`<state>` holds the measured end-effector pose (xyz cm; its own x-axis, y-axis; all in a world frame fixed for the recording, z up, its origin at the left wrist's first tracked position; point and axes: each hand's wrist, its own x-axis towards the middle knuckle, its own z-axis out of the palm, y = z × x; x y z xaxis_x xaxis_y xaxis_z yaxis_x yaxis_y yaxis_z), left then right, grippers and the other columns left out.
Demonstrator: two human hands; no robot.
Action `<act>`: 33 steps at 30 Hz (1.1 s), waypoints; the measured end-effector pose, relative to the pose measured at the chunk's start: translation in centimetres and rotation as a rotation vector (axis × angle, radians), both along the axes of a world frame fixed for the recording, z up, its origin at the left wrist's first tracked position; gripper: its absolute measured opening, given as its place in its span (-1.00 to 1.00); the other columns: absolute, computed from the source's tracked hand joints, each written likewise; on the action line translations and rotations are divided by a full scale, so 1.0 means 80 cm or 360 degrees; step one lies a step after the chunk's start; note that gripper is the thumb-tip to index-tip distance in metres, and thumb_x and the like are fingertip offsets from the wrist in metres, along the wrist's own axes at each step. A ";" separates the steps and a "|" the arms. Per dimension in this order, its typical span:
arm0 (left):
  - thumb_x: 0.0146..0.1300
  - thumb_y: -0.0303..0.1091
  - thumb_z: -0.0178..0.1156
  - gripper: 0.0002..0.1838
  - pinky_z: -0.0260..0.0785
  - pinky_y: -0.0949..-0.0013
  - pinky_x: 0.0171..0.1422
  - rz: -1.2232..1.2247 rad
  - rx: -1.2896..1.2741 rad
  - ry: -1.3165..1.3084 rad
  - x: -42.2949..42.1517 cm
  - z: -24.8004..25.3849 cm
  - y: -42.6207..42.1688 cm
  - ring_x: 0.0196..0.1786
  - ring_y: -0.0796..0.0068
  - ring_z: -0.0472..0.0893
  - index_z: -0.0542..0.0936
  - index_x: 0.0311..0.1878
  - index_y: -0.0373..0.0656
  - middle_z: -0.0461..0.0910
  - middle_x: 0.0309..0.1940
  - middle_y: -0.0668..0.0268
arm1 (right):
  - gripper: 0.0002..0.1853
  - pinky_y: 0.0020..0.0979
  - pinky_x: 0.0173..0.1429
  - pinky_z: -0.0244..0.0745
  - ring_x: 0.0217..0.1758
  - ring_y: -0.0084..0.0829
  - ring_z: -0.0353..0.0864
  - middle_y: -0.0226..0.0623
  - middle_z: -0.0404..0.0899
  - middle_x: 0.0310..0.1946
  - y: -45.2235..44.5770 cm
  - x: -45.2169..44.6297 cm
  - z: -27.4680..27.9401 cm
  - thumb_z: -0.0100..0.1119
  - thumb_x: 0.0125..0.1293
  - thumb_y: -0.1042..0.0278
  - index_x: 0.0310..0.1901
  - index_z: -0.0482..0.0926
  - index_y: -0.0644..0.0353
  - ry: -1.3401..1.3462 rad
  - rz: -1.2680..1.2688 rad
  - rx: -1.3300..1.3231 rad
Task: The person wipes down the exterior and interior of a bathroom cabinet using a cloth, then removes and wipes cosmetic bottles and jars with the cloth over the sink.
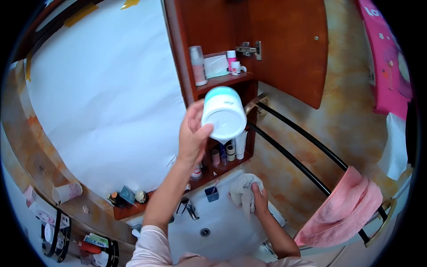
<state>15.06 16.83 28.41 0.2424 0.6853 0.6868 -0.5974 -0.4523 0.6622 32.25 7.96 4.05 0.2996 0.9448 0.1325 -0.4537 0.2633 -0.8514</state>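
L hand [194, 133] grips white/lt-blue tub [224, 116], tilted, mid-frame in front of cabinet [191, 95]; R hand [260, 199] has pale cloth [242, 186] bunched by basin [178, 236], lower centre. Step in hand: prob. holding tub up, cloth at the ready. Next move calls for firm L grip, tub kept off door [289, 49], upper R, & shelf btls [197, 66].

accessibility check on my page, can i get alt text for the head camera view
A person's left hand holds up a round white-and-turquoise tub before an open reddish-brown wooden cabinet; their right hand holds a crumpled off-white cloth over a white washbasin. A pink towel hangs on black rails.
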 end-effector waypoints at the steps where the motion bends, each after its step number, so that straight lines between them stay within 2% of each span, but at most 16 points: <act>1: 0.01 -0.18 0.45 -0.15 0.31 0.18 0.40 -0.0251 -0.0247 -0.0183 -0.007 -0.023 -0.009 0.24 0.29 0.48 0.26 0.32 -0.27 0.45 0.17 0.18 | -0.58 -0.41 0.17 0.43 0.06 -0.46 0.53 -0.27 0.56 0.02 -0.002 -0.002 0.005 0.15 0.40 0.19 0.15 0.49 0.32 -0.0002 -0.0001 0.0005; 3: -0.03 -0.12 0.48 -0.06 0.24 0.13 0.45 -0.0515 -0.0572 -0.0400 -0.016 -0.055 -0.024 0.31 0.25 0.41 0.23 0.36 -0.27 0.40 0.23 0.15 | -0.58 -0.41 0.17 0.43 0.05 -0.45 0.53 -0.27 0.57 0.00 -0.006 -0.007 0.013 0.14 0.40 0.19 0.15 0.49 0.32 -0.0009 -0.0001 0.0003; 5: -0.08 -0.14 0.48 -0.03 0.18 -0.11 0.49 -0.0549 -0.0811 -0.0532 -0.021 -0.078 -0.033 0.40 0.05 0.32 0.21 0.39 -0.19 0.32 0.33 0.11 | -0.60 -0.41 0.16 0.43 0.03 -0.46 0.54 -0.27 0.57 -0.01 -0.010 -0.014 0.021 0.13 0.40 0.21 0.14 0.49 0.31 -0.0002 -0.0025 -0.0009; 8: -0.08 -0.37 0.42 -0.12 0.10 0.14 0.53 -0.0683 -0.0681 -0.0493 -0.034 -0.102 -0.041 0.41 0.21 0.31 0.24 0.36 -0.22 0.35 0.30 0.14 | -0.61 -0.41 0.16 0.44 0.03 -0.46 0.55 -0.27 0.57 0.00 -0.024 -0.025 0.042 0.11 0.42 0.20 0.14 0.49 0.31 0.0018 -0.0046 0.0112; 11: -0.18 -0.60 0.32 -0.13 0.01 0.13 0.56 0.0036 0.0299 0.0170 -0.046 -0.131 -0.040 0.48 0.15 0.22 0.27 0.33 -0.19 0.28 0.35 0.09 | -0.49 -0.34 0.24 0.44 0.17 -0.37 0.52 -0.24 0.50 0.14 -0.030 -0.027 0.059 0.08 0.45 0.07 0.28 0.35 0.23 0.0113 0.0008 0.0096; 12: -0.24 -0.73 0.24 -0.12 -0.06 0.11 0.56 -0.0020 0.0642 0.0263 -0.051 -0.130 -0.044 0.52 0.08 0.15 0.29 0.31 -0.13 0.25 0.36 0.05 | -0.39 -0.27 0.33 0.38 0.26 -0.31 0.45 -0.24 0.42 0.24 -0.034 -0.029 0.074 0.09 0.43 0.02 0.36 0.24 0.20 0.0211 0.0051 0.0059; 16: -0.09 -0.72 0.24 -0.25 0.03 0.00 0.52 0.0632 0.1092 0.0682 -0.056 -0.142 -0.066 0.52 -0.17 0.10 0.42 0.26 0.00 0.03 0.49 -0.15 | -0.28 -0.25 0.41 0.29 0.35 -0.28 0.37 -0.26 0.36 0.30 -0.038 -0.034 0.062 0.19 0.37 0.02 0.41 0.16 0.20 0.0248 0.0376 -0.0050; 19: -0.06 -0.71 0.24 -0.19 0.05 0.06 0.52 0.0490 0.1073 0.0890 -0.069 -0.158 -0.065 0.52 -0.16 0.12 0.36 0.34 0.03 -0.03 0.51 -0.13 | -0.32 -0.32 0.36 0.32 0.31 -0.36 0.39 -0.26 0.38 0.27 -0.043 -0.057 0.066 0.26 0.32 0.28 0.38 0.18 0.23 0.0258 0.0300 0.0011; 23: -0.07 -0.60 0.42 0.09 -0.03 0.09 0.56 0.0207 0.0490 0.1029 -0.073 -0.187 -0.102 0.56 0.15 0.04 0.01 0.52 -0.08 -0.06 0.53 0.08 | -0.28 -0.37 0.36 0.30 0.32 -0.39 0.38 -0.24 0.39 0.26 -0.044 -0.069 0.063 0.29 0.28 0.42 0.40 0.15 0.29 0.0276 0.0203 0.0174; 24: -0.11 -0.55 0.50 0.20 0.01 0.13 0.55 0.0174 0.0305 0.0854 -0.065 -0.193 -0.106 0.54 0.24 0.06 -0.10 0.54 -0.15 -0.04 0.51 0.14 | -0.28 -0.37 0.36 0.30 0.32 -0.39 0.38 -0.23 0.39 0.26 -0.042 -0.070 0.051 0.29 0.27 0.44 0.40 0.15 0.30 0.0025 0.0138 0.0236; 26: -0.13 -0.54 0.53 0.22 0.06 0.16 0.54 0.0357 -0.0003 0.0652 -0.049 -0.196 -0.114 0.53 0.27 0.09 -0.09 0.54 -0.15 -0.04 0.51 0.14 | -0.27 -0.37 0.37 0.28 0.32 -0.39 0.39 -0.21 0.39 0.26 -0.038 -0.071 0.022 0.30 0.26 0.47 0.40 0.16 0.32 -0.0481 0.0013 0.0365; 28: -0.16 -0.53 0.55 0.19 0.14 0.22 0.50 0.0475 -0.0210 0.0470 -0.042 -0.193 -0.120 0.45 0.30 0.23 -0.01 0.51 -0.17 0.10 0.46 0.12 | -0.30 -0.38 0.37 0.28 0.30 -0.41 0.40 -0.22 0.40 0.25 -0.047 -0.072 0.034 0.31 0.25 0.47 0.38 0.21 0.34 -0.0450 -0.0107 0.0260; 29: -0.16 -0.53 0.55 0.16 0.16 0.23 0.48 0.0575 -0.0147 0.0578 -0.046 -0.195 -0.118 0.42 0.29 0.28 0.03 0.50 -0.18 0.16 0.42 0.12 | -0.32 -0.38 0.37 0.27 0.29 -0.41 0.41 -0.22 0.41 0.24 -0.051 -0.070 0.038 0.31 0.25 0.48 0.36 0.23 0.35 -0.0434 -0.0169 0.0210; 30: -0.17 -0.52 0.55 0.14 0.18 0.24 0.47 0.0676 -0.0086 0.0685 -0.049 -0.200 -0.115 0.39 0.29 0.32 0.06 0.48 -0.20 0.23 0.39 0.11 | -0.38 -0.28 0.38 0.29 0.27 -0.26 0.46 -0.11 0.42 0.24 -0.052 -0.062 0.034 0.30 0.25 0.42 0.33 0.31 0.32 -0.0480 -0.0317 0.0303; 32: -0.19 -0.50 0.55 0.01 0.27 0.27 0.38 0.1011 0.0249 0.0898 -0.051 -0.206 -0.108 0.27 0.26 0.46 0.22 0.38 -0.25 0.43 0.23 0.10 | -0.42 -0.17 0.38 0.28 0.27 -0.12 0.45 -0.02 0.42 0.25 -0.066 -0.055 0.063 0.30 0.21 0.41 0.28 0.39 0.29 -0.1065 -0.0531 0.0678; 33: -0.19 -0.50 0.54 -0.02 0.28 0.27 0.37 0.0973 0.0319 0.0879 -0.049 -0.210 -0.107 0.27 0.26 0.46 0.24 0.36 -0.26 0.43 0.22 0.10 | -0.47 -0.09 0.39 0.27 0.27 -0.01 0.44 0.02 0.42 0.25 -0.073 -0.057 0.088 0.30 0.16 0.40 0.21 0.47 0.25 -0.1524 -0.0543 0.0861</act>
